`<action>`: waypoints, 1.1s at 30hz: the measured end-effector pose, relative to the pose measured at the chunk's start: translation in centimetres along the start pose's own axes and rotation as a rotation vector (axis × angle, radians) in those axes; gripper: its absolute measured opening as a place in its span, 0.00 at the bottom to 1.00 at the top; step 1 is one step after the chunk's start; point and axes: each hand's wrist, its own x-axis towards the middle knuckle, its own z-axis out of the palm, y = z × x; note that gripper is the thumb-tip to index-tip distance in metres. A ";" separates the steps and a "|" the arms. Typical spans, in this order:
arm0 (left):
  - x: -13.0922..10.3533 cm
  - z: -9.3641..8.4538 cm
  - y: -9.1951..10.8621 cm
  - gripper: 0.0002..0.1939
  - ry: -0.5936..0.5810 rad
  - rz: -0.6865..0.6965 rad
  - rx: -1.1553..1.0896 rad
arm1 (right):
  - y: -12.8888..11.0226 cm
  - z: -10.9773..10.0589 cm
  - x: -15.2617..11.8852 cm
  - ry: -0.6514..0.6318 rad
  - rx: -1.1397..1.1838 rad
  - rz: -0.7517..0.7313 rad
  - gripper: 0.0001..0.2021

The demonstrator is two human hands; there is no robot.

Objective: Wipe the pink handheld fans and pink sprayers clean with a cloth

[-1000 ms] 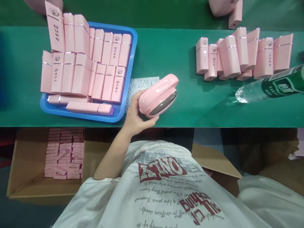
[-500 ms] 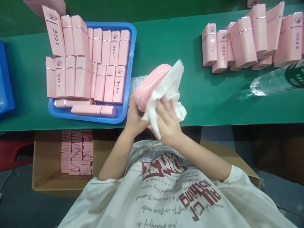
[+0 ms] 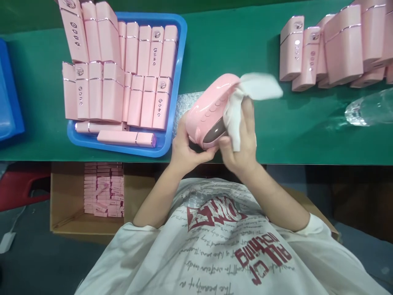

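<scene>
A glossy pink, rounded device (image 3: 208,104) with a dark oval window and a row of small round buttons is tilted up above the table's front edge. My left hand (image 3: 186,149) grips its lower left end, thumb along the near side. A white cloth or tissue (image 3: 235,116) is held in my right hand (image 3: 244,143), against the device's right side, with one end flaring out to the right. Beneath the device, partly hidden, a clear plastic wrap (image 3: 183,105) lies on the table.
A blue tray (image 3: 181,53) packed with pink rectangular devices (image 3: 112,92) sits at left. More pink devices (image 3: 344,53) stand at the back right, near a clear bottle (image 3: 368,108) on its side. Below the green table (image 3: 236,37) is a cardboard box (image 3: 66,196) of pink pieces.
My right hand and the cloth have moved right, uncovering the device's dark window and buttons. The cloth's loose end has swung out rightward. The view has shifted slightly.
</scene>
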 end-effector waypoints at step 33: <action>1.4 -0.6 0.3 0.41 -0.103 0.156 -0.125 | 3.5 -1.7 -1.0 0.021 0.597 0.707 0.17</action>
